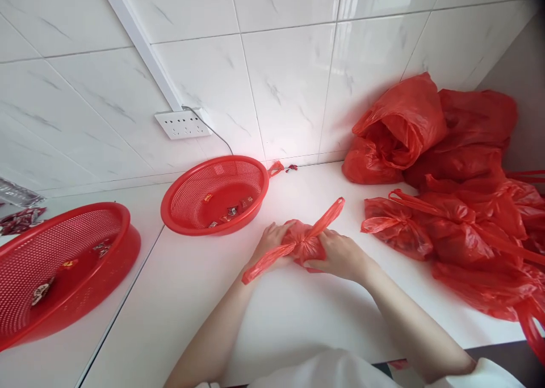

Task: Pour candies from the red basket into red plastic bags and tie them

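Note:
A small red plastic bag (307, 245), its handles tied in a knot on top, sits on the white table in front of me. My left hand (273, 241) is closed round its left side, partly hidden by one loose handle end. From the right, my right hand (340, 254) wraps the other side, thumb along the front and fingers behind. The second handle end sticks up toward the back right. What the bag contains is hidden.
Red perforated baskets (215, 195) with a few small wrapped packets stand at the left. On the right lie several tied red bags (464, 218), with larger red bags (400, 133) behind. A power strip (183, 124) is on the tiled wall, its cord reaching behind the basket.

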Demonstrator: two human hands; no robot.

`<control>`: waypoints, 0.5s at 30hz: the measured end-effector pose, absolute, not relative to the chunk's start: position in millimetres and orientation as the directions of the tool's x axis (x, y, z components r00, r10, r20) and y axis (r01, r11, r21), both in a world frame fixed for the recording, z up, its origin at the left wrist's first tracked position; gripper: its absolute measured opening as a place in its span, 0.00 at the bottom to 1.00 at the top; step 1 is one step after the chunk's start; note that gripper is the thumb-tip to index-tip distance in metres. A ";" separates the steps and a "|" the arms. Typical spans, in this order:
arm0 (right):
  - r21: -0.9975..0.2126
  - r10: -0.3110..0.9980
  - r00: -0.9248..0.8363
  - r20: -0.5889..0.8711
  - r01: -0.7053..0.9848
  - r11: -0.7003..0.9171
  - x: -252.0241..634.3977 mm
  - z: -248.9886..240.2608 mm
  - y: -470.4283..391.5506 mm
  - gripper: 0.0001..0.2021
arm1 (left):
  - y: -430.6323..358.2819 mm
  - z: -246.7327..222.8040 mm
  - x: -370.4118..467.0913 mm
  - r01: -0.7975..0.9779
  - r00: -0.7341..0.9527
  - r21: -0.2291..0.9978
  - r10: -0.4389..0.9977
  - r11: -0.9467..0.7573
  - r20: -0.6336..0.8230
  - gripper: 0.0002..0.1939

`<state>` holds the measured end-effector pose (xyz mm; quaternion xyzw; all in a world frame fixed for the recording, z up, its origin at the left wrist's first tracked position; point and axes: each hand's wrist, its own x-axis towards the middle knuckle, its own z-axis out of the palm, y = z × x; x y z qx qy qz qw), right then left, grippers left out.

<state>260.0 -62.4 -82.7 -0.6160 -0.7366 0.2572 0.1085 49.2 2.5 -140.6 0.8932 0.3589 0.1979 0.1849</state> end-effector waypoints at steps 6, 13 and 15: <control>-0.500 0.972 -0.233 0.023 0.840 0.213 253.4 -126.1 -48.1 0.17 | 5.0 -160.3 49.8 0.568 0.656 0.426 0.700 -0.704 0.282 0.14; -0.397 0.960 -0.254 0.117 0.874 0.279 250.4 -149.8 -42.9 0.12 | 8.4 -167.7 50.6 0.530 0.662 0.418 0.668 -0.737 0.339 0.06; -0.412 0.949 -0.265 0.168 0.856 0.312 250.8 -154.4 -41.1 0.10 | 8.9 -168.9 51.1 0.531 0.659 0.414 0.667 -0.739 0.346 0.02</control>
